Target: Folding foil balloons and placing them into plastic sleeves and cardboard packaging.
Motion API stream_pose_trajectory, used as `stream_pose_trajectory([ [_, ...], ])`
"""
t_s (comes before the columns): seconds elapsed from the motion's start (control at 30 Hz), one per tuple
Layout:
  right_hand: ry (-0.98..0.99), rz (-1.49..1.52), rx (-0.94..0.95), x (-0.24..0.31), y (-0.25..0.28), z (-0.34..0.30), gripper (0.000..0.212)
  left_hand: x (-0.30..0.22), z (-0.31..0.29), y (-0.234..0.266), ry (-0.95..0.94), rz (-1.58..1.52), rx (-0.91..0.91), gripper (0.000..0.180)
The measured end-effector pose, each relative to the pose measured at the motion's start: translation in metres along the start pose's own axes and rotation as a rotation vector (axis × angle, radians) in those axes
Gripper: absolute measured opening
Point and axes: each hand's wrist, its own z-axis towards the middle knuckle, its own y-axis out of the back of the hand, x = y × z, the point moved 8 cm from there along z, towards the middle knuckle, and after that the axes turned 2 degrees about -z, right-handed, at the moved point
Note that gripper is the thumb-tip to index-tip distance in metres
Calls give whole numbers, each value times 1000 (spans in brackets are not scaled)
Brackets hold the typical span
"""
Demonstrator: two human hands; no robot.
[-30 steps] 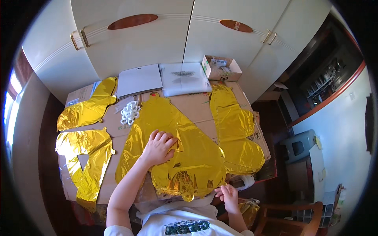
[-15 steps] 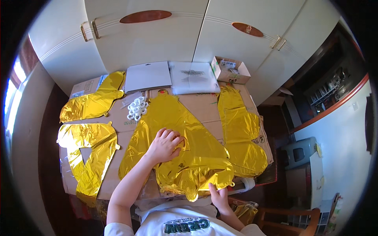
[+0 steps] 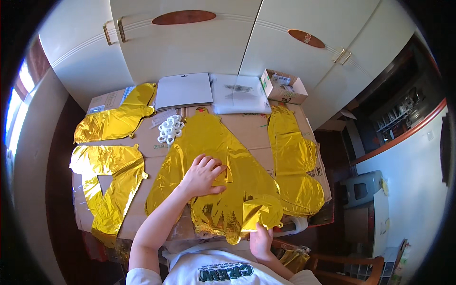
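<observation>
A large flat gold foil balloon (image 3: 209, 142) lies in front of me, wide at its near end and narrowing away from me. My left hand (image 3: 204, 175) rests on its middle, thumb out and fingers bent but apart, pressing on the foil. At the near right edge my right hand (image 3: 261, 241) pinches the foil between thumb and fingers, where a shiny part is folded over. Its fingers are partly hidden under the edge. The near end of the balloon hangs crinkled at the table's front edge.
Cardboard (image 3: 135, 173) covers the table. More flat gold foil balloons (image 3: 116, 123) lie left and right (image 3: 294, 166). White rings (image 3: 170, 129) are heaped behind the left hand. Grey card sheets (image 3: 184, 90), clear plastic bags (image 3: 239, 95) and a small open box (image 3: 284, 87) line the cupboard. A wooden chair (image 3: 346, 265) stands near right.
The near right part of the foil has shifted into a flatter fold with a straight side. My right hand keeps its pinch there; the left stays on the balloon. The view has shifted slightly.
</observation>
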Motion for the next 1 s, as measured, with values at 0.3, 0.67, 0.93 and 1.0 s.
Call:
stream_pose_trajectory([
  [0.3, 427, -695, 583, 66, -101, -13, 69, 2, 0, -3, -16, 8, -11, 64],
  [0.67, 780, -1225, 829, 42, -153, -32, 53, 4, -1, -6, -15, 18, -40, 58],
  [0.93, 756, -1221, 937, 41, -155, -34, 67, -2, 0, 9, -26, -21, -28, 73],
  [1.0, 749, -1134, 953, 50, -156, -37, 68, -1, 0, 6, -26, -31, -23, 77],
])
